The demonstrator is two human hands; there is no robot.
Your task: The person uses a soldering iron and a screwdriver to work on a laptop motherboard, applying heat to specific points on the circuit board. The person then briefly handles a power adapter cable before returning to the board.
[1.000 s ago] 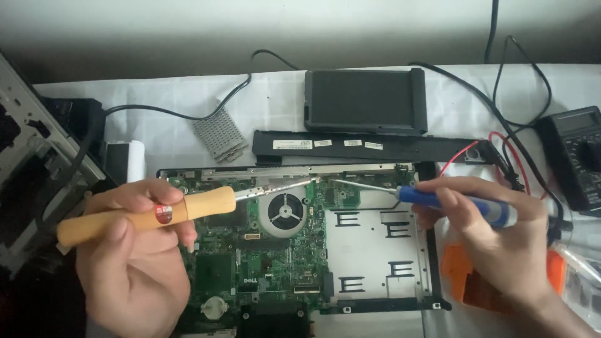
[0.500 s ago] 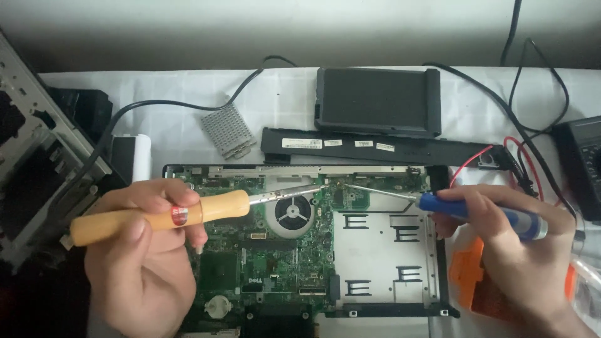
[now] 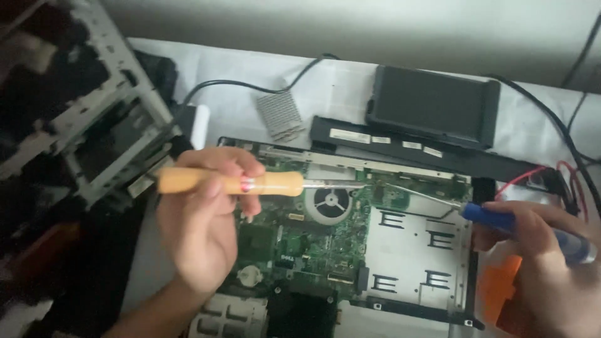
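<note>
An opened laptop base with a green circuit board [image 3: 313, 250] and a round fan [image 3: 330, 201] lies before me. My left hand [image 3: 203, 225] grips a wooden-handled screwdriver [image 3: 231, 183], held level, its shaft reaching right over the fan. My right hand [image 3: 544, 263] holds a blue-handled screwdriver [image 3: 526, 228], and its thin shaft slants up and left. Both tips meet near the board's upper edge, right of the fan.
A grey metal computer chassis [image 3: 87, 119] stands at the left. Behind the board lie a small finned heatsink [image 3: 280, 116], a long black battery [image 3: 413, 150] and a dark rectangular device [image 3: 435, 106]. Black and red cables [image 3: 563, 175] run at the right; something orange [image 3: 501, 291] sits under my right hand.
The view has swung left and down, so everything sits further right in frame. Both hands hold the same screwdrivers with their tips still near the board's top edge.
</note>
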